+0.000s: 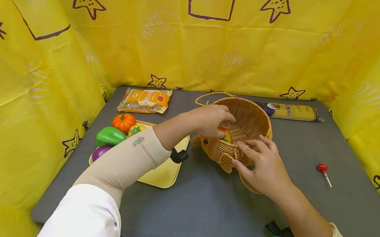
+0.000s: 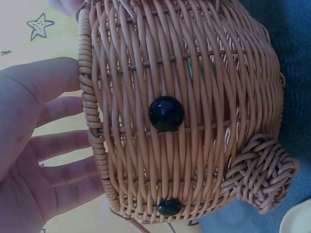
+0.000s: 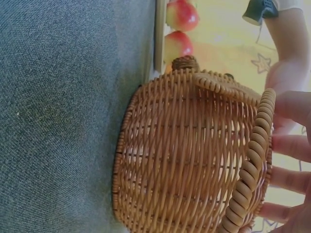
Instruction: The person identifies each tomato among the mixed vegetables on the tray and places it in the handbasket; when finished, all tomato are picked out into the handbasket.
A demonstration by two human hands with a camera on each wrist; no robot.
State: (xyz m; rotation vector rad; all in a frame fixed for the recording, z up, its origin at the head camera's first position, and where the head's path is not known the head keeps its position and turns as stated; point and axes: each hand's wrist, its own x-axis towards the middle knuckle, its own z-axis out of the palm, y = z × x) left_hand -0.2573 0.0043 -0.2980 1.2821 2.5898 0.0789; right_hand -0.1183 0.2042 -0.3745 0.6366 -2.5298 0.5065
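A wicker basket (image 1: 245, 120) shaped like an animal, with black button eyes, stands at the middle of the table. My left hand (image 1: 212, 118) reaches over its rim, the fingers extended rather than closed. A red-and-yellow fruit (image 1: 226, 135), perhaps an apple, lies inside, just below that hand. Through the weave in the left wrist view, only bits of red and green show. My right hand (image 1: 265, 162) rests at the basket's near right rim with fingers spread and fairly straight; their tips pass behind the rim in the right wrist view. The coiled handle (image 3: 250, 170) crosses before them.
Left of the basket, a yellow tray (image 1: 164, 175) holds a green pepper (image 1: 110, 136), an orange pumpkin (image 1: 124, 123) and a purple item (image 1: 101, 152). Behind lie an orange food bag (image 1: 145, 100) and a long yellow packet (image 1: 290, 111). A red lollipop (image 1: 323, 169) lies right.
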